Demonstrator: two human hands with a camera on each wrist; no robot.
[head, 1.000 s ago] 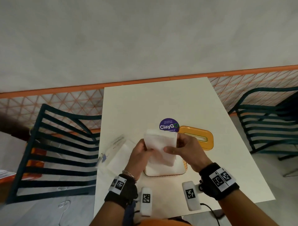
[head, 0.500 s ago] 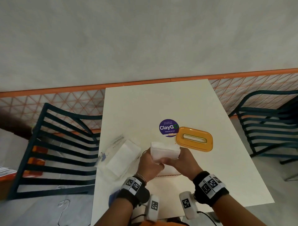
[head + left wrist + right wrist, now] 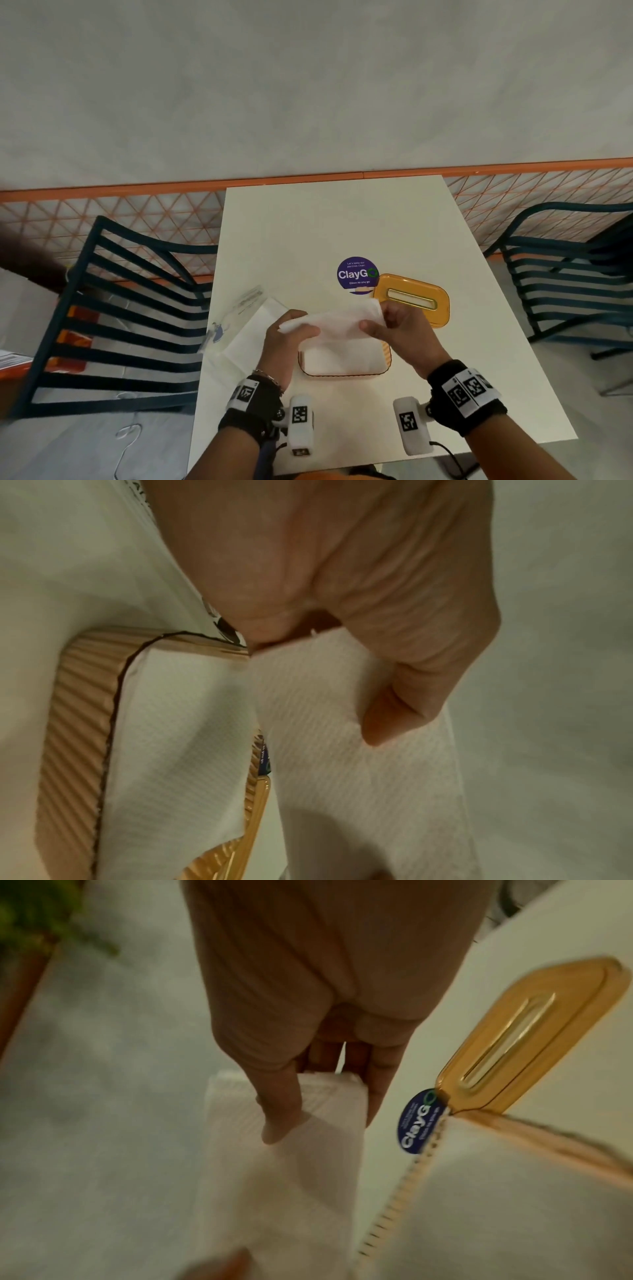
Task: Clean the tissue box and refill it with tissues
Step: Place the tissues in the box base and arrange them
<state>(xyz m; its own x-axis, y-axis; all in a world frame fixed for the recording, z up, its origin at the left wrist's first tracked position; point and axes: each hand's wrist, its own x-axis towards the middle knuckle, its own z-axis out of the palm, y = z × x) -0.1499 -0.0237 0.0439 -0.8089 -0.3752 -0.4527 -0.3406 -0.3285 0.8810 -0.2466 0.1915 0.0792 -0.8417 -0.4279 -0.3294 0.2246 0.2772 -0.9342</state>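
Note:
The orange ribbed tissue box (image 3: 342,374) stands open on the white table (image 3: 445,404), with white tissues lying inside it (image 3: 164,723). Above the box, both hands hold a folded stack of white tissues (image 3: 339,323). My left hand (image 3: 291,334) pinches its left end, thumb on top (image 3: 387,718). My right hand (image 3: 394,325) grips its right end between thumb and fingers (image 3: 281,1110). The orange slotted lid (image 3: 414,303) lies flat on the table beyond the box, next to a purple round sticker (image 3: 358,274).
A clear plastic tissue wrapper (image 3: 246,315) lies on the table left of the box. Dark green slatted chairs stand at the left (image 3: 120,325) and right (image 3: 565,281) of the table. A wall with an orange rail (image 3: 308,180) runs behind.
The tissue stack has come up from low over the box, and now lies stretched out between both hands, higher and tilted toward the lid.

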